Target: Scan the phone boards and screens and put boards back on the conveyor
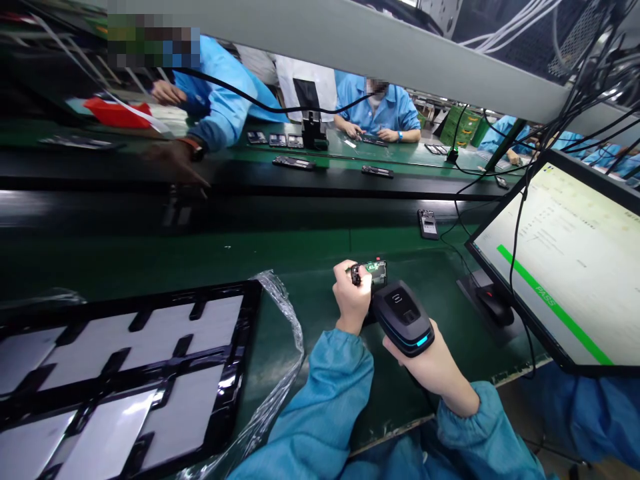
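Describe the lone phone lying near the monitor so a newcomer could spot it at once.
Start at the big tilted monitor with the green PASS bar on the right. Just left of its top corner, one phone lies alone on the dark belt. Unlike the device in the left hand, nobody touches it.

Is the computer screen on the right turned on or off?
On. The monitor is lit up bright, showing a pale window with faint text and a green bar reading PASS.

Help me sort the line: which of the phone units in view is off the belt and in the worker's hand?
The phone unit held by the left hand, under the scanner in the right hand.
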### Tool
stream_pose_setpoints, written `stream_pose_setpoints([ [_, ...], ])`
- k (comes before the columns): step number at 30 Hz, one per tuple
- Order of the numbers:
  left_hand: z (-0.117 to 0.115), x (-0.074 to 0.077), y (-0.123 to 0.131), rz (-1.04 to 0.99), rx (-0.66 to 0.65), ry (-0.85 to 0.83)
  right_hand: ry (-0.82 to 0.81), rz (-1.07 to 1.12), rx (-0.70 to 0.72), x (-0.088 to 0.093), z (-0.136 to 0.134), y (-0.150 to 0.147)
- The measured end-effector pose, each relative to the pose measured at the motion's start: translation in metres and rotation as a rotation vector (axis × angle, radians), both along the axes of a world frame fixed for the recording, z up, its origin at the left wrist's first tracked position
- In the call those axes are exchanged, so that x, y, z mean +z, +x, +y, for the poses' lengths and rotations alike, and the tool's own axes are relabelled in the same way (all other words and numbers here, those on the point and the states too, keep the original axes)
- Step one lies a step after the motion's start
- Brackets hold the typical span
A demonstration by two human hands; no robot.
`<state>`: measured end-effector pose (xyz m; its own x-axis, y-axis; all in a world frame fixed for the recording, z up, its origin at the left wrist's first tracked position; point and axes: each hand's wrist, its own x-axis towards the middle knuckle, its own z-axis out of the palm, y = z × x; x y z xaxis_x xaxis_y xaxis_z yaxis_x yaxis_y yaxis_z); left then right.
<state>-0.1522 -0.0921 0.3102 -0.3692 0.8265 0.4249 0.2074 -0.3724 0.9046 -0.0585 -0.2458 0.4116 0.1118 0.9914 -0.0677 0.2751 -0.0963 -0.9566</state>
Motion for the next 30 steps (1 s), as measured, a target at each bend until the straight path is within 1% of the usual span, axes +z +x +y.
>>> stream_pose_setpoints([
  [5,-0.005,0.004,0.002,-0.013,0.012,-0.018,0.008,0.007,-0.017,0.003,-0.005,-0.001],
  [11,-0.008,0.004,0.005,-0.024,0.015,-0.045,0.015,0.031,0.017,0.005,-0.01,-0.001],
  [14,-0.008,0.005,0.007,-0.026,0.017,-0.04,0.036,0.02,0.005,0.006,-0.013,0.001],
  [20,-0.01,0.007,0.009,-0.04,0.027,-0.033,0.01,0.014,0.006,0.006,-0.018,0.003],
  [26,-0.011,0.007,0.01,-0.054,0.024,-0.02,0.079,-0.02,-0.054,0.005,-0.024,0.004],
  [30,-0.012,0.007,0.013,-0.06,0.009,-0.003,0.106,-0.043,-0.055,0.011,-0.026,0.004],
])
